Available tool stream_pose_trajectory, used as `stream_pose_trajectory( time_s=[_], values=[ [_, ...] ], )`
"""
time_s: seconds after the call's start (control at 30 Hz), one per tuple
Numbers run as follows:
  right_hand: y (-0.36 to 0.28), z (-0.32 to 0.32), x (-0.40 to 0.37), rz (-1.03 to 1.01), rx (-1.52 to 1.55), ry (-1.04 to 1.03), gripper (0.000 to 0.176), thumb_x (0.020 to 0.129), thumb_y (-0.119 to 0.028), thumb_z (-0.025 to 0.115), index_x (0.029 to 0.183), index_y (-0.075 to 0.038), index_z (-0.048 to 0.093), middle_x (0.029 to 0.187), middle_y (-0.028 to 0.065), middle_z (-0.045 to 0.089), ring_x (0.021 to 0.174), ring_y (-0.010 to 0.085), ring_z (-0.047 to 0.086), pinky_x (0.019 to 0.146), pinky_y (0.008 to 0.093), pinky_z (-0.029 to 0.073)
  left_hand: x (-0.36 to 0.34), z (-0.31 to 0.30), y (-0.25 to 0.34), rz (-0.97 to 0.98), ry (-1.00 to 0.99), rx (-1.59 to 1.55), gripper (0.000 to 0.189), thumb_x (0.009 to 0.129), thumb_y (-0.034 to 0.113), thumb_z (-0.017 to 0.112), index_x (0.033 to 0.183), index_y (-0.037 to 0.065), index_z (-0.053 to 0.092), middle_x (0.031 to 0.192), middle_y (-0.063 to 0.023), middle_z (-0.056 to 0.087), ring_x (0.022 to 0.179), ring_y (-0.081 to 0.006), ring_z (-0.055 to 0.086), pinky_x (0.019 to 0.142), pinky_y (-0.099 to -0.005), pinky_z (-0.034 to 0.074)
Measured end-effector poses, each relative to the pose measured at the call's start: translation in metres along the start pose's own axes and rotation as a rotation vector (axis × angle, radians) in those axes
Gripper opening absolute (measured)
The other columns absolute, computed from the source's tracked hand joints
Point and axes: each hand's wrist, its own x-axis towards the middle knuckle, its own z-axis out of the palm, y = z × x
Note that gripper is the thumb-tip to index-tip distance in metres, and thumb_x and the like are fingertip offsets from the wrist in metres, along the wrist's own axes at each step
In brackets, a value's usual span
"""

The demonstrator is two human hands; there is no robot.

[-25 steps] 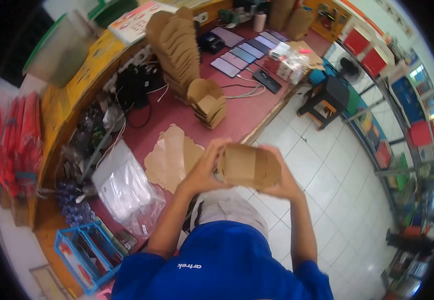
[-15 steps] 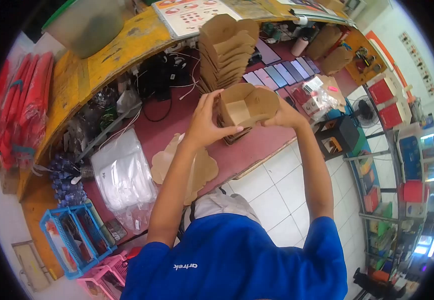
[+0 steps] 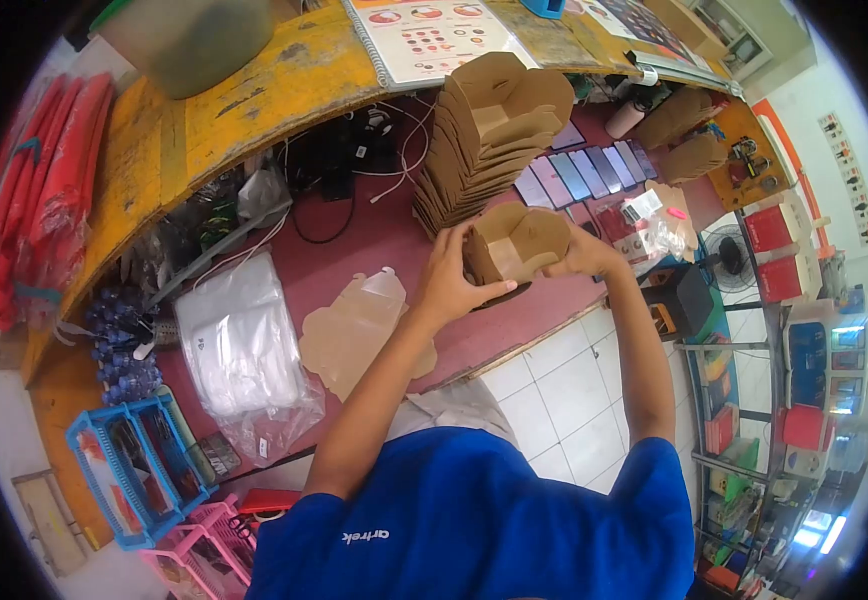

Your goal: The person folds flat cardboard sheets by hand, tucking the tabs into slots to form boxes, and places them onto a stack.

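A brown cardboard food box (image 3: 516,250), folded open with its flaps standing up, is held over the red work surface. My left hand (image 3: 451,280) grips its left side, thumb along the near edge. On the opposite side my right hand (image 3: 582,255) has its fingers closed at the right wall; some fingertips are hidden behind the box. Just beyond rises a tall nested stack of similar cardboard boxes (image 3: 474,150). Flat unfolded cardboard blanks (image 3: 354,330) lie to the left, partly covered by my left forearm.
Clear plastic bags (image 3: 239,340) lie at left, near a blue basket (image 3: 139,470) and a pink basket (image 3: 204,540). Several phones (image 3: 584,170) lie in a row behind my right hand. A yellow shelf (image 3: 254,75) overhangs the back, carrying a spiral-bound menu (image 3: 434,40).
The camera view has tilted and shifted, so the stack and box appear lower and farther right. Both hands keep hold of the box, whose opening now shows more of its inside.
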Motion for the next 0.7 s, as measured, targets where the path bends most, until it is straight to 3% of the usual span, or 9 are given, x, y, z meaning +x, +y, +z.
stream_pose_trajectory(
  time_s=[0.1, 0.17, 0.27, 0.4, 0.53, 0.6, 0.7],
  values=[
    [0.014, 0.005, 0.005, -0.043, -0.011, -0.022, 0.105, 0.067, -0.011, 0.089, 0.156, -0.008, 0.035, 0.14, 0.0078, 0.055, 0.126, 0.0191, 0.054, 0.102, 0.0371, 0.051, -0.008, -0.001, -0.009, 0.03, -0.04, 0.097, 0.106, 0.064, 0.043, 0.095, 0.146, 0.002, 0.043, 0.136, -0.0228, 0.053, 0.125, -0.0399, 0.058, 0.102, -0.0462, 0.052],
    [0.021, 0.009, 0.009, -0.159, -0.167, -0.002, 0.106, 0.066, -0.012, 0.09, 0.157, -0.009, 0.035, 0.141, 0.0085, 0.055, 0.126, 0.0197, 0.054, 0.105, 0.0376, 0.049, -0.012, -0.002, -0.013, -0.008, -0.051, 0.1, 0.105, 0.063, 0.042, 0.095, 0.145, 0.002, 0.043, 0.136, -0.0227, 0.053, 0.125, -0.0405, 0.057, 0.104, -0.0468, 0.05],
    [0.022, 0.012, 0.012, -0.138, -0.232, -0.021, 0.109, 0.064, -0.014, 0.093, 0.156, -0.009, 0.035, 0.143, 0.0089, 0.055, 0.129, 0.0198, 0.053, 0.108, 0.0375, 0.046, -0.015, -0.005, -0.015, -0.044, -0.076, 0.15, 0.104, 0.063, 0.042, 0.094, 0.144, 0.001, 0.044, 0.137, -0.0224, 0.055, 0.127, -0.0411, 0.056, 0.107, -0.0476, 0.047],
    [0.019, 0.0, 0.019, -0.19, -0.174, -0.123, 0.111, 0.064, -0.015, 0.095, 0.157, -0.008, 0.035, 0.144, 0.0087, 0.055, 0.131, 0.0194, 0.052, 0.11, 0.0372, 0.045, -0.019, 0.004, -0.01, -0.078, -0.04, 0.188, 0.102, 0.062, 0.039, 0.096, 0.143, 0.003, 0.046, 0.132, -0.0221, 0.057, 0.127, -0.0382, 0.057, 0.106, -0.0452, 0.047],
    [0.016, 0.001, 0.015, -0.028, -0.043, -0.174, 0.112, 0.063, -0.014, 0.096, 0.157, -0.009, 0.035, 0.146, 0.0079, 0.052, 0.135, 0.02, 0.049, 0.112, 0.0375, 0.043, -0.024, 0.007, -0.005, -0.2, -0.051, 0.169, 0.101, 0.064, 0.041, 0.095, 0.143, 0.002, 0.046, 0.135, -0.0219, 0.056, 0.128, -0.039, 0.055, 0.107, -0.0453, 0.046],
    [0.015, 0.001, 0.016, -0.001, -0.022, -0.191, 0.113, 0.061, -0.011, 0.096, 0.157, -0.01, 0.036, 0.148, 0.0074, 0.048, 0.138, 0.0207, 0.045, 0.114, 0.0378, 0.041, -0.031, 0.01, -0.008, -0.106, -0.077, 0.223, 0.1, 0.063, 0.042, 0.092, 0.141, 0.001, 0.046, 0.133, -0.0217, 0.056, 0.129, -0.0403, 0.054, 0.106, -0.0477, 0.047],
    [0.015, 0.006, 0.012, -0.149, -0.18, -0.2, 0.113, 0.063, -0.016, 0.098, 0.157, -0.008, 0.035, 0.147, 0.0091, 0.052, 0.134, 0.0198, 0.049, 0.112, 0.038, 0.042, -0.041, 0.011, -0.006, -0.116, -0.055, 0.176, 0.098, 0.064, 0.04, 0.092, 0.142, 0.002, 0.045, 0.134, -0.0211, 0.055, 0.128, -0.0405, 0.054, 0.106, -0.0472, 0.048]
  ],
)
